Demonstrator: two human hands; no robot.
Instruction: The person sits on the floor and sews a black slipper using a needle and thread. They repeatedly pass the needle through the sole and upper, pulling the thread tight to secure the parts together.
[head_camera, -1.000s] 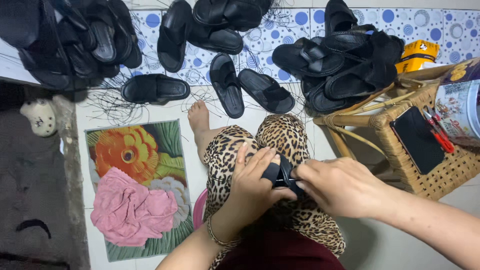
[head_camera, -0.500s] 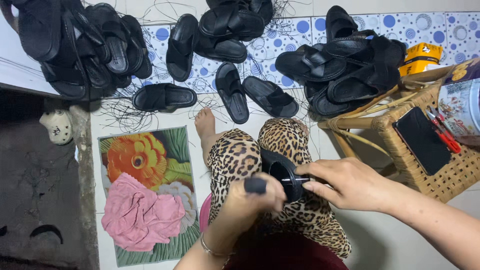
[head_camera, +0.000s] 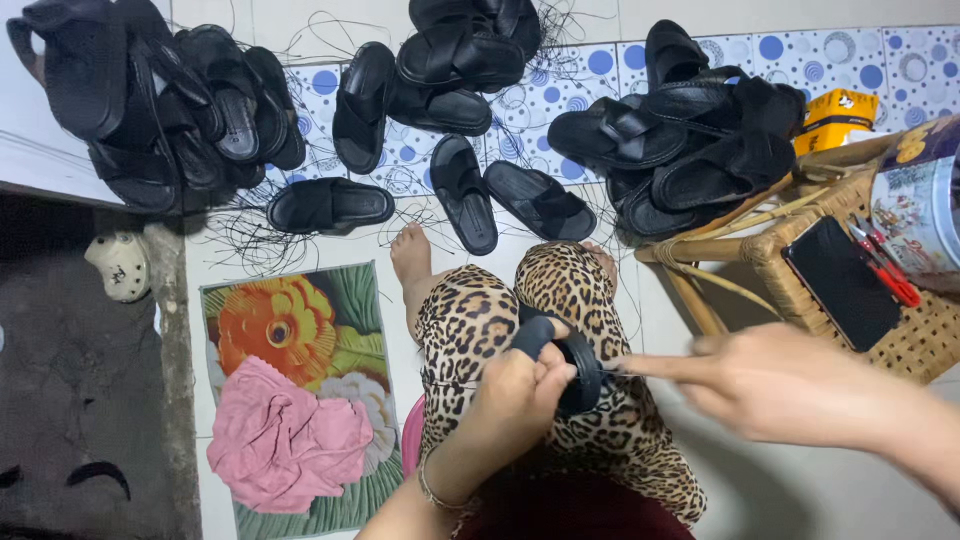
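Observation:
My left hand (head_camera: 520, 395) grips a black sandal (head_camera: 570, 362) over my lap, which is covered by leopard-print trousers (head_camera: 480, 330). My right hand (head_camera: 770, 385) is blurred, just right of the sandal, its fingers pinched together and pointing at the sandal's edge; whether it holds a needle or thread I cannot tell. My bare foot (head_camera: 410, 255) rests on the tiled floor in front.
Several black sandals (head_camera: 470, 190) lie in heaps across the floor ahead, with loose black threads around them. A wicker stool (head_camera: 900, 330) at the right carries a dark phone (head_camera: 845, 282) and red-handled scissors (head_camera: 885, 265). A pink cloth (head_camera: 285, 435) lies on a flowered mat (head_camera: 290, 330) at the left.
My right hand has drawn away to the right of the sandal and blurs with motion. My left hand has shifted its hold and turned the sandal.

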